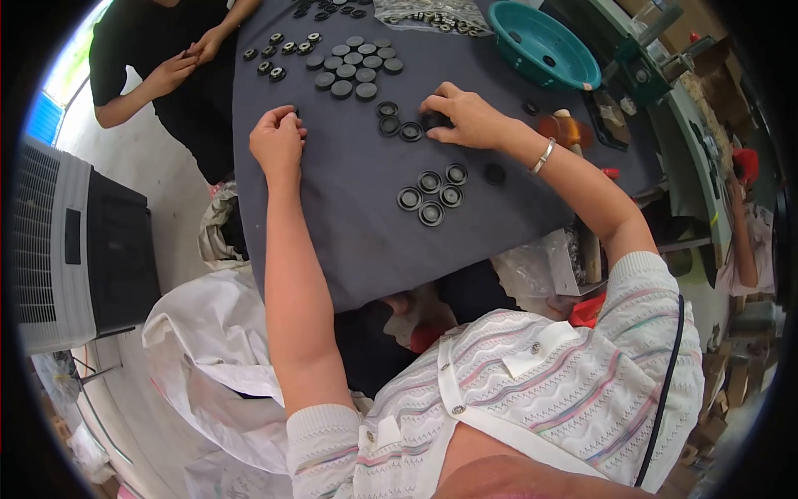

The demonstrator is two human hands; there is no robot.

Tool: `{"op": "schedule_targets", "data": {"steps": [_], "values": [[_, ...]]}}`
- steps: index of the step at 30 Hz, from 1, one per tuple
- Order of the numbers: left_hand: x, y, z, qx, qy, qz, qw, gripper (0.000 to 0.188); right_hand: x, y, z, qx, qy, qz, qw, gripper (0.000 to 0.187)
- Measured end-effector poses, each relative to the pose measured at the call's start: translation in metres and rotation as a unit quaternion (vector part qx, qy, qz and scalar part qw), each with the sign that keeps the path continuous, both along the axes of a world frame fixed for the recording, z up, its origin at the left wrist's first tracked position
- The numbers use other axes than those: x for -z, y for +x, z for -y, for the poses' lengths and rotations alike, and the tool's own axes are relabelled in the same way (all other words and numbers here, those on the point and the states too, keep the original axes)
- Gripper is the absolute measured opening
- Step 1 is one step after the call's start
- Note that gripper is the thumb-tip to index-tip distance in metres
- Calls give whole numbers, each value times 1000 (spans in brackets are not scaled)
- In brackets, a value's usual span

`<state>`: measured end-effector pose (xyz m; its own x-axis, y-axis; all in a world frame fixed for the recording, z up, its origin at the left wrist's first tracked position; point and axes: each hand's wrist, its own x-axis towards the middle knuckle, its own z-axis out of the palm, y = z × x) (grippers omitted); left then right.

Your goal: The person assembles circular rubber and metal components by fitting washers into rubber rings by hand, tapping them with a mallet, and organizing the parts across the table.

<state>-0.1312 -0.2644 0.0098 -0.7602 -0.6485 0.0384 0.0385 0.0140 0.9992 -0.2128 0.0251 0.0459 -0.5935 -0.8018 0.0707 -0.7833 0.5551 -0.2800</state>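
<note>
Leftmost, our left hand (278,145) curls near the tabletop (349,224) edge, a dark bit (296,110) at its fingertips; whether gripped, we cannot tell. Bare room lies rightward. Beside three black cups (411,131), our right hand (470,119) closes thumb and fingers around a black round piece (434,121). We judge this picking or placing; next calls for a level, gentle grip. A teal basin (532,25) limits far-right reach.

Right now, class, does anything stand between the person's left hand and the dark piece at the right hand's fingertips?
Yes: three round black pieces lie on the grey cloth across the line from the left hand to the dark piece at the right hand.
</note>
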Motion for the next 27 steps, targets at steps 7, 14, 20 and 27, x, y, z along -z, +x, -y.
{"op": "schedule_targets", "data": {"steps": [7, 14, 20, 27], "values": [[5, -1, 1, -8, -20, -16, 1000, 17, 8, 10, 2, 19, -69, 20, 997, 33], [4, -1, 1, 3, -40, -7, 999, 17, 18, 11, 12, 27, -19, -130, 991, 29], [6, -3, 3, -11, -79, -21, 997, 18, -5, -9, -7, 42, -147, -176, 973, 26], [8, -5, 3, -3, -59, -11, 998, 18, -91, -116, -106, 281, -95, -417, 859, 26]]}}
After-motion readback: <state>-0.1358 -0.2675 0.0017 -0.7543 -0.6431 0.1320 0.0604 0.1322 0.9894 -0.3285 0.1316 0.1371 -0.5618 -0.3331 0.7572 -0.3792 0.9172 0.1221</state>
